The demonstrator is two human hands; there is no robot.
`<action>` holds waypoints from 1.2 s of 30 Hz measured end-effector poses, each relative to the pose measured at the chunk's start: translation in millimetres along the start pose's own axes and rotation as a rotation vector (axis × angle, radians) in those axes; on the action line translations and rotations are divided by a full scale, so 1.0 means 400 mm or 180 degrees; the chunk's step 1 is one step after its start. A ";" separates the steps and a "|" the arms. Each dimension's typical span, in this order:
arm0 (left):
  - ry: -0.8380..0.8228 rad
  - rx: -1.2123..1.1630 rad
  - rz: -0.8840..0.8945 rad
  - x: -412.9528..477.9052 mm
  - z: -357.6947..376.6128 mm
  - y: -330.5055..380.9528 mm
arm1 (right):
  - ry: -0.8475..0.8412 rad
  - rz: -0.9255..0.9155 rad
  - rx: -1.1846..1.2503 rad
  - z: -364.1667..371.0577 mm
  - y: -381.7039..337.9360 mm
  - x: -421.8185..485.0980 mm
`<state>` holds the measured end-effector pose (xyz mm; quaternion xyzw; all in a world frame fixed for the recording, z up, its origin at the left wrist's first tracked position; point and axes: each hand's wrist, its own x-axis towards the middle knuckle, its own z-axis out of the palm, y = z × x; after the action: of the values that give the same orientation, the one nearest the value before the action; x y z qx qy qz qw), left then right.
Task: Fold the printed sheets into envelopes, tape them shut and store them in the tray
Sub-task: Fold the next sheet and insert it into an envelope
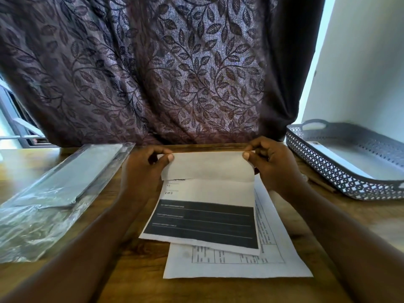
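Both hands on it! Left hand (145,171) and right hand (275,167) each pinch far corner of white printed sheet with black block (207,224), thumb on top, fingers behind. Risk, my read: one hand pulls ahead, crease lands skewed; loose white tabled sheet (240,266) beneath could slide along. Top sheet lies left of grey lattice plastic tray (328,178), apart from it. Far edge curled over toward person, blank back showing, not yet creased flat.
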<state>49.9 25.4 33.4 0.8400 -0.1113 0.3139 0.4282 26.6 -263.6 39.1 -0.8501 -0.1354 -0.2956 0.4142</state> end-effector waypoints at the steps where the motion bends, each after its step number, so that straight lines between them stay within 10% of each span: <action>1: -0.0018 -0.0105 -0.0096 0.001 0.000 -0.001 | -0.0024 0.0049 0.0027 0.000 0.006 0.001; 13: -0.0037 -0.1252 -0.0851 0.009 0.001 -0.026 | -0.1017 0.1063 0.1019 0.003 0.032 -0.007; 21: -0.1200 -0.2145 -0.1227 -0.005 0.029 -0.028 | -0.0447 0.1562 0.1897 -0.003 0.040 -0.002; 36: -0.1015 -0.2784 -0.1673 -0.002 0.009 -0.015 | -0.0687 0.2233 0.2324 -0.001 0.051 0.009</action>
<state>53.5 26.2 27.5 0.6199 -0.0813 -0.0111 0.7804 39.0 -276.6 28.6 -0.6701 0.0215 0.0170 0.7417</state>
